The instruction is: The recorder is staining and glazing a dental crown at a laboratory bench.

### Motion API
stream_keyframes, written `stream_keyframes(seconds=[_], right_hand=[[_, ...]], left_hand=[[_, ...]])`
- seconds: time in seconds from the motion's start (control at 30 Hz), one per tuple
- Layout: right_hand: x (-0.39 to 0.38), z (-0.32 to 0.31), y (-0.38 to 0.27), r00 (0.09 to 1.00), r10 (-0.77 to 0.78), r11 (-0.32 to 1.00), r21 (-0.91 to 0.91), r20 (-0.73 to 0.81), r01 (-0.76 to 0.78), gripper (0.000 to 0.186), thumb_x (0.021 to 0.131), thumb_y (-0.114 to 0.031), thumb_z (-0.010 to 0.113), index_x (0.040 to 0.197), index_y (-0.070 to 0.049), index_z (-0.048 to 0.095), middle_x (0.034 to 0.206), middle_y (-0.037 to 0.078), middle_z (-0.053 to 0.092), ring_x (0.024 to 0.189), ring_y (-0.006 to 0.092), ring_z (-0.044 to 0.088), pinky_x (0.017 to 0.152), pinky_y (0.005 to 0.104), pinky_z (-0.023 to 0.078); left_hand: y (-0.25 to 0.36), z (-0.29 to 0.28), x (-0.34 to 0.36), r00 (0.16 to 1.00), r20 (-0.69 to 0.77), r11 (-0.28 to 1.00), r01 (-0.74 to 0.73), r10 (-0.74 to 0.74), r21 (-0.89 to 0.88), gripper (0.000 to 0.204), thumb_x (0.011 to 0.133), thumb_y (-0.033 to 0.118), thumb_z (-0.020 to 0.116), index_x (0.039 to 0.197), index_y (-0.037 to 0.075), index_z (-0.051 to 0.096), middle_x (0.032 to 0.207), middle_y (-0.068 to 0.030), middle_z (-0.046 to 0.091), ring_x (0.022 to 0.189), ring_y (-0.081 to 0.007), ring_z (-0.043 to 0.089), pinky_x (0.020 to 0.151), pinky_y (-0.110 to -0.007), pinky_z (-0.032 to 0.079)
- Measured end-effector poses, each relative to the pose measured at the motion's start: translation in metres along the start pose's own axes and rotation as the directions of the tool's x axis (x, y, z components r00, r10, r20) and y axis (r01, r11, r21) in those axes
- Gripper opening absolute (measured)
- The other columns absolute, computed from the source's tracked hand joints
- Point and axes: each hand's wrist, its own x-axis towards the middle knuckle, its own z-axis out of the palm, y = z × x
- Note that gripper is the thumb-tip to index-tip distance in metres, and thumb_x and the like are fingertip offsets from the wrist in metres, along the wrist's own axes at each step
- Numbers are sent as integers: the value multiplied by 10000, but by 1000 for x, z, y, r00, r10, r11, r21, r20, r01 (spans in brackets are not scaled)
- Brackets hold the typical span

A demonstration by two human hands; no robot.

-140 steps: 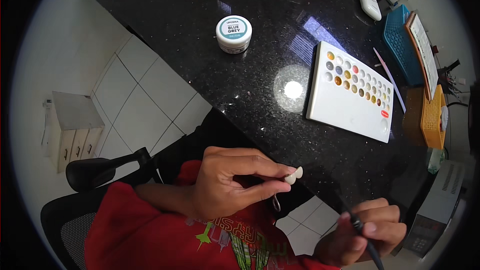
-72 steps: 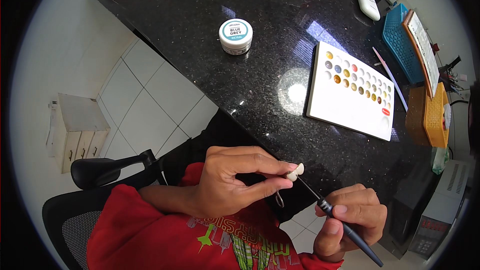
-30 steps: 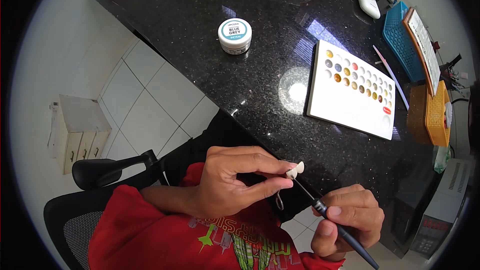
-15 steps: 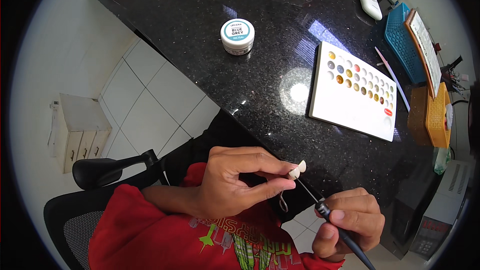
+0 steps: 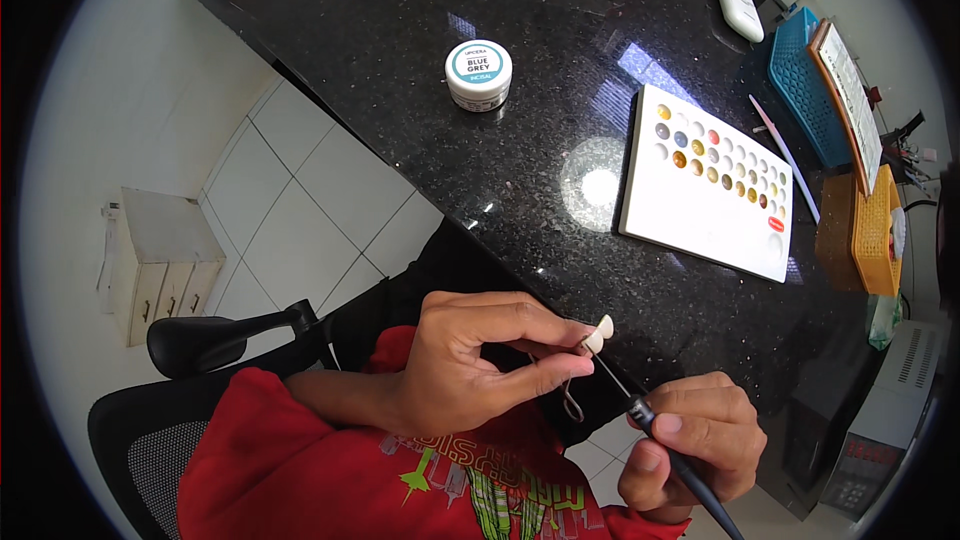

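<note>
Seven o'clock from a white rectangular palette (image 5: 680, 225), a cream tooth-shaped piece (image 5: 597, 338) is pinched by the left hand (image 5: 462, 360); seemingly it's being worked by a slim black tool (image 5: 690, 477) pinched in the right hand (image 5: 708, 430); steadiness is needed next.

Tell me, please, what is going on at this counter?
A person's left hand pinches a small, pale, tooth-like piece. The right hand holds a dark-handled tool, its thin tip at the piece; whether it touches is too fine to tell. A white palette of coloured wells and a closed white jar rest on the black counter.
</note>
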Motion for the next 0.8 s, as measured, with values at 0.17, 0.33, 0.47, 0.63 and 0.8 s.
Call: stream_keyframes(seconds=[0.17, 0.33, 0.47, 0.63, 0.8], right_hand=[[-2, -1, 2, 999, 13, 1000, 7, 35, -14, 195, 791, -156, 648, 870, -44, 510, 671, 61, 537, 533, 134, 537, 493, 217, 401], [-3, 2, 0, 998, 48, 999, 1, -35, -48, 196, 791, -156, 648, 872, -43, 509, 675, 70, 540, 533, 136, 536, 499, 220, 403], [-3, 0, 0, 999, 47, 999, 7, -2, -47, 199, 797, -160, 645, 875, -47, 501, 688, 71, 542, 537, 132, 530, 508, 218, 403], [-4, 1, 0, 998, 57, 998, -4, -27, -57, 198, 803, -163, 642, 879, -44, 504, 704, 78, 551, 537, 133, 540, 501, 220, 406], [-3, 1, 2, 999, 39, 999, 7, -10, -39, 213, 803, -175, 654, 880, -42, 507, 704, 78, 554, 530, 135, 543, 499, 221, 408]], left_hand=[[-1, -1, -1, 1000, -5, 1000, 10, -10, 3, 124, 732, -94, 676, 850, -85, 641, 837, -204, 663, 773, -232, 682, 712, -309, 583], [0, 0, -1, 1000, -5, 1000, 4, -4, -24, 142, 736, -101, 669, 874, -97, 636, 852, -213, 658, 779, -239, 681, 724, -315, 581], [0, -1, -1, 1000, 8, 1000, 19, -19, -23, 151, 739, -107, 664, 887, -102, 633, 866, -221, 655, 790, -246, 680, 729, -316, 580], [0, -1, -1, 999, 16, 999, 30, -29, -43, 175, 742, -112, 659, 914, -103, 630, 873, -223, 654, 811, -254, 678, 741, -322, 578], [1, -2, -1, 999, 18, 998, 39, -38, -50, 187, 746, -104, 662, 930, -101, 627, 880, -223, 654, 811, -256, 678, 745, -326, 578]])
